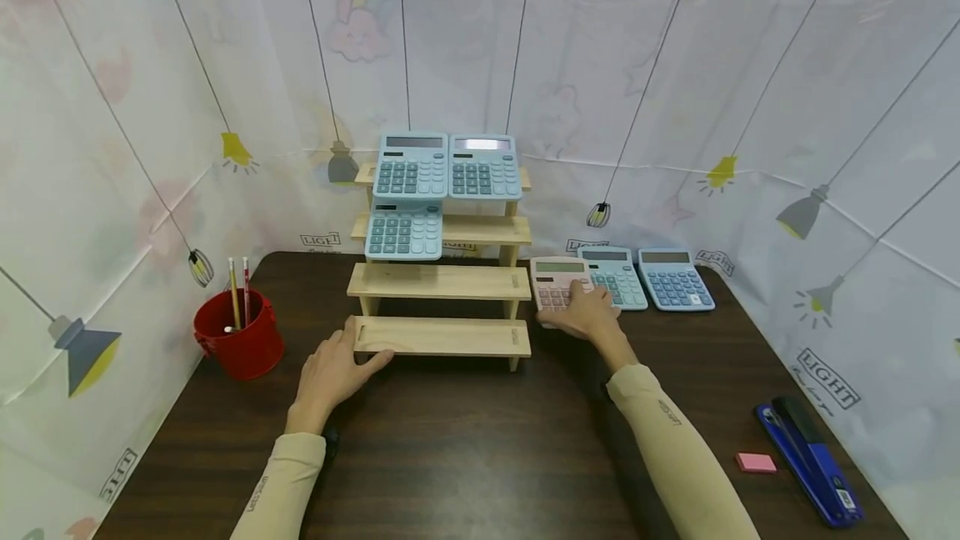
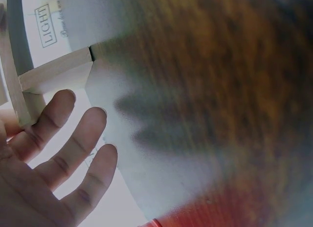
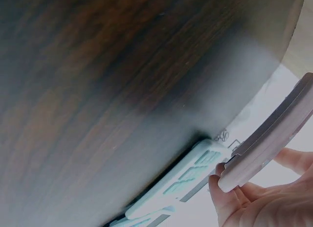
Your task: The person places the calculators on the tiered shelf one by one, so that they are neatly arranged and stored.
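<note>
Evidently, the pink calculator [image 1: 558,283], just right of the wooden stepped rack [image 1: 441,282] on the counter [image 1: 480,440], is gripped and tilted up by the right hand [image 1: 588,315], probably for lifting. The rack's lowest step is steadied by the flat, open-fingered left hand [image 1: 330,372].

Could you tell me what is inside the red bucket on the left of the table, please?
Two pencils stand upright in the red bucket, one yellowish and one red. A small pale item sits at their base; the rim hides anything lower.
</note>
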### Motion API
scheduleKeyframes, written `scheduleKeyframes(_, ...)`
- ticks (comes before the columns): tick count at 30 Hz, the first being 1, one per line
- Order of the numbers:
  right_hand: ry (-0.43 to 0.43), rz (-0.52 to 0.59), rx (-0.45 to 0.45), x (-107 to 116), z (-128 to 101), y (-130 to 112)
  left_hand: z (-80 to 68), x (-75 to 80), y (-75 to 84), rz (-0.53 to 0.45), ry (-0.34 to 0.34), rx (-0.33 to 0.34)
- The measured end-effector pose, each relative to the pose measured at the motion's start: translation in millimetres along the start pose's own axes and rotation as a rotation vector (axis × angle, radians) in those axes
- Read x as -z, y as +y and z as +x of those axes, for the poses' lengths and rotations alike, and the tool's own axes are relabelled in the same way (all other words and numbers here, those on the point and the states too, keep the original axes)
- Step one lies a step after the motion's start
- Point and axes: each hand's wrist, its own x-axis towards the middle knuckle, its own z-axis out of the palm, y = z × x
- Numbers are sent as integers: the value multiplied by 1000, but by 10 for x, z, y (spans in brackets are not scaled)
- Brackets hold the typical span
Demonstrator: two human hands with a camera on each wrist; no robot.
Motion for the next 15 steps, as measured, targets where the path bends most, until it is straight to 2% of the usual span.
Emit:
scheduleKeyframes(7,22,36,1,78,-57,78,13,28,-2,2,13,-10)
scheduleKeyframes(15,42,64,-6,273,-207,124,4,-5,3,-11,3,-7)
